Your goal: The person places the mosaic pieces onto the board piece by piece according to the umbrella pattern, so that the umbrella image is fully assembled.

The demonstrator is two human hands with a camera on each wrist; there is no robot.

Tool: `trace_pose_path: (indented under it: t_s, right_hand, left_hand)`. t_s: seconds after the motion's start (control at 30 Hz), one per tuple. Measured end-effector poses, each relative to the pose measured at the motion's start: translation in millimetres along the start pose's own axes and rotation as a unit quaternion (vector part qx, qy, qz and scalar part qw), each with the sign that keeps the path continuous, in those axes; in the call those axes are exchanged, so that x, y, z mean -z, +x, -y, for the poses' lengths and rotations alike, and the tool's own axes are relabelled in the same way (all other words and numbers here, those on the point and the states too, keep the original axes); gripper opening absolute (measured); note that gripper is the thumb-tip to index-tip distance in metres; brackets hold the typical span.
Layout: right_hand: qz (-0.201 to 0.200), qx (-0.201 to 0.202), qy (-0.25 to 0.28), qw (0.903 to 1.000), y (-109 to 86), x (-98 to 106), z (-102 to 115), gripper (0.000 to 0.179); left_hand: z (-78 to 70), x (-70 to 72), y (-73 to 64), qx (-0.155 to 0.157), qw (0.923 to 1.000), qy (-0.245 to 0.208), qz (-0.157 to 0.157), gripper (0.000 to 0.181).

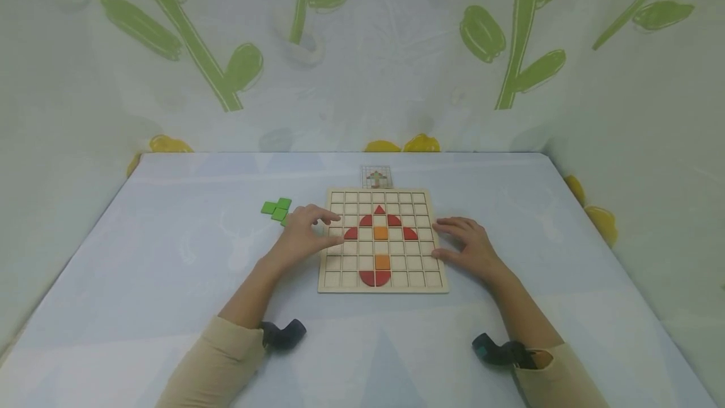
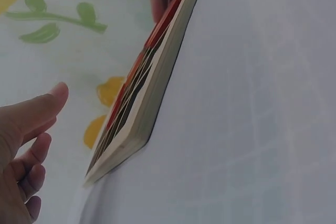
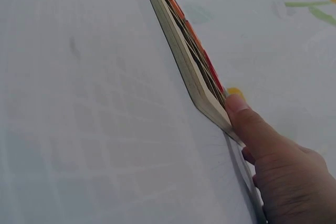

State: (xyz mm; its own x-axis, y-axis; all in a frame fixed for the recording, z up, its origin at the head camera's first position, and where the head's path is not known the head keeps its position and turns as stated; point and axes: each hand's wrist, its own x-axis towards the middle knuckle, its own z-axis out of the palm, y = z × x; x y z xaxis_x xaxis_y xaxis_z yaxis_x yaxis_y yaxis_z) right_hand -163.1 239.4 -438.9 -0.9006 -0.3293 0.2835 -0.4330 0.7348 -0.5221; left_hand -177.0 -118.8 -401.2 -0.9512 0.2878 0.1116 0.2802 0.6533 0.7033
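A wooden grid board (image 1: 416, 279) lies flat on the table. In its cells are several red pieces, among them a triangle (image 1: 379, 210) and quarter-round pieces (image 1: 367, 278), plus two orange squares (image 1: 382, 262). My left hand (image 1: 306, 230) hovers at the board's left edge, thumb and fingers apart with nothing between them; the left wrist view shows this hand (image 2: 23, 150) clear of the board. Fingertips and thumb of my right hand (image 1: 467, 245) touch the right edge. In the right wrist view its thumb (image 3: 252, 127) rests against the board's side near a corner.
Several green squares (image 1: 279, 209) lie left of the board, partly hidden behind the left hand. A small pattern card (image 1: 376, 176) lies against the board's far edge. A pale cloth with printed leaves (image 1: 243, 67) rises behind the table (image 1: 170, 257).
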Motion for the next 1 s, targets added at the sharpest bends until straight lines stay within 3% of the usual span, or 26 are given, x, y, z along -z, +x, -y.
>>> trace_pose_path:
  t_s: [0.47, 0.73, 1.0]
  right_hand:
    - [-0.002, 0.005, 0.0, 1.0, 0.4, 0.5, 0.0, 0.055]
    - [0.004, -0.005, -0.003, 1.0, 0.2, 0.1, -0.5, 0.055]
    - [0.002, 0.0, -0.001, 1.0, 0.4, -0.2, -1.4, 0.056]
  left_hand:
    - [25.2, 27.2, 0.9, 0.022, 0.9995, 0.012, -0.021, 0.046]
    - [44.8, 41.4, 1.1, 0.055, 0.998, 0.031, -0.003, 0.05]
    - [53.3, 48.2, -1.3, 0.091, 0.9951, 0.039, 0.001, 0.051]
